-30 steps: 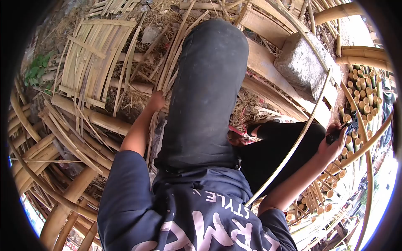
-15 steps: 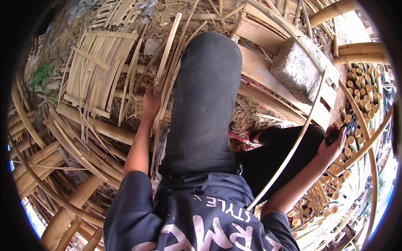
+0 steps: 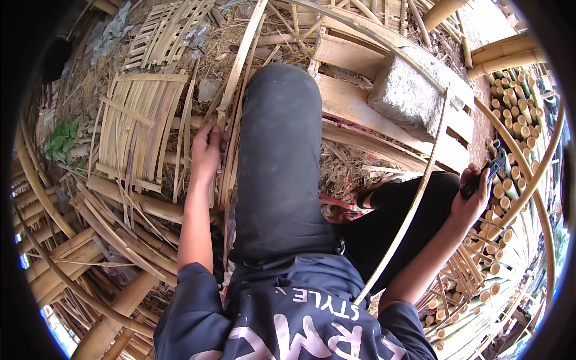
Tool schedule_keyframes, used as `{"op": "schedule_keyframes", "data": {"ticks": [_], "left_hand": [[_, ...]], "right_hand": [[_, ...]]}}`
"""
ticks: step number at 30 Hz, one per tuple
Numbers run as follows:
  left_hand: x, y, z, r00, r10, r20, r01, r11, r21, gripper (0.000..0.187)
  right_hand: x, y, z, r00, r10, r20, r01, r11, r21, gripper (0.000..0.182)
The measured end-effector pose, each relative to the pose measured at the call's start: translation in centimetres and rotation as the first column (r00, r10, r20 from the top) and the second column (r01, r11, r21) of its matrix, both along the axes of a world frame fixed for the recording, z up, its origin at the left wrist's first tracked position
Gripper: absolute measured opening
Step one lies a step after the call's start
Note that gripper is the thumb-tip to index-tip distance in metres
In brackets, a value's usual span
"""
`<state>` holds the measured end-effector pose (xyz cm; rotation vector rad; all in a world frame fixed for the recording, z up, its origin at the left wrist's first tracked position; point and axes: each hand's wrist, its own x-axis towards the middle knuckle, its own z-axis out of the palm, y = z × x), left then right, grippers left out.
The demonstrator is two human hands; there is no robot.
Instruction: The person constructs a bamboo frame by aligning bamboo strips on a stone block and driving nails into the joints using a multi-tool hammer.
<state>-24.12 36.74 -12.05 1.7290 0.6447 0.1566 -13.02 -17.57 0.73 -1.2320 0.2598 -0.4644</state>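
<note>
My left hand (image 3: 208, 146) is closed round a pale bamboo strip (image 3: 237, 63), beside my raised knee in dark trousers. The strip rises away from me past the knee. At the right, my right hand (image 3: 471, 195) grips a black-handled tool (image 3: 489, 173), whose metal head points outward over stacked bamboo. Its exact type is hard to make out. A long thin curved strip (image 3: 414, 207) runs from my shirt up towards a pale stone block (image 3: 408, 90). More loose strips lie between my left hand and my leg.
The block rests on wooden slats (image 3: 390, 123). A woven bamboo panel (image 3: 141, 126) lies at the left, with bent strips and thick poles (image 3: 114, 306) below it. Cut bamboo pieces (image 3: 516, 108) are stacked at the right. Straw covers the ground ahead.
The strip in my left hand has shifted up, its top now at the frame's edge. My left hand has moved slightly left. The scene has shifted a little as the camera moved.
</note>
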Motion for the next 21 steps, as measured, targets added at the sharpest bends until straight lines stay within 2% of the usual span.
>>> {"op": "schedule_keyframes", "data": {"ticks": [1,2,4,5,6,7,10,14,15,16,17,19,21], "left_hand": [[0.2,-0.2,0.9,1.000,0.007,-0.015,-0.008,0.997,-0.080,0.024],[0.3,-0.2,0.9,0.997,-0.006,0.075,0.011,0.998,-0.057,0.025],[0.6,-0.8,3.5,0.996,0.059,0.073,-0.052,0.993,-0.105,0.025],[0.8,-1.4,4.8,0.994,0.081,0.071,-0.071,0.988,-0.133,0.025],[0.8,-1.3,5.3,0.991,0.057,0.120,-0.035,0.983,-0.180,0.024],[0.8,-1.3,5.5,0.987,0.097,0.129,-0.077,0.986,-0.151,0.023],[0.7,-2.3,7.4,0.979,0.089,0.182,-0.044,0.970,-0.241,0.023],[0.6,-4.7,11.3,0.974,-0.044,0.224,0.114,0.944,-0.310,0.026],[0.7,-4.8,11.7,0.969,-0.100,0.228,0.174,0.925,-0.337,0.029],[1.0,-7.0,13.2,0.976,-0.089,0.197,0.154,0.925,-0.347,0.025],[1.1,-7.8,13.1,0.957,-0.176,0.230,0.246,0.911,-0.331,0.025],[1.1,-10.4,13.9,0.928,-0.325,0.180,0.344,0.935,-0.087,0.026],[1.0,-12.4,15.1,0.899,-0.357,0.252,0.412,0.884,-0.220,0.029]], "right_hand": [[-0.1,0.0,0.0,1.000,0.003,-0.001,-0.003,1.000,-0.001,0.023],[-0.1,0.0,0.0,1.000,0.005,0.000,-0.005,1.000,-0.002,0.024],[-0.1,0.6,0.3,0.999,-0.038,-0.004,0.038,0.999,0.011,0.026],[-0.1,-0.5,-0.3,0.999,0.034,0.019,-0.034,0.999,0.029,0.026],[-0.1,-0.8,-0.6,1.000,0.001,0.009,-0.001,1.000,0.024,0.026],[-0.2,-0.7,-0.6,0.999,-0.035,-0.001,0.035,0.999,0.018,0.025],[-0.2,0.2,0.0,1.000,-0.010,0.001,0.010,1.000,0.016,0.022],[-0.4,0.6,0.0,0.998,-0.045,-0.047,0.046,0.998,0.038,0.020],[-0.4,1.8,0.5,0.994,-0.099,-0.040,0.102,0.993,0.064,0.012],[-0.4,1.9,0.6,0.996,-0.083,-0.031,0.085,0.993,0.077,0.011],[-0.4,2.0,0.7,0.998,-0.060,-0.019,0.062,0.994,0.093,0.011],[-0.5,2.3,0.8,0.998,-0.059,-0.022,0.061,0.991,0.121,0.012],[-0.5,2.5,1.0,0.997,-0.076,-0.031,0.080,0.989,0.126,0.014]]}}
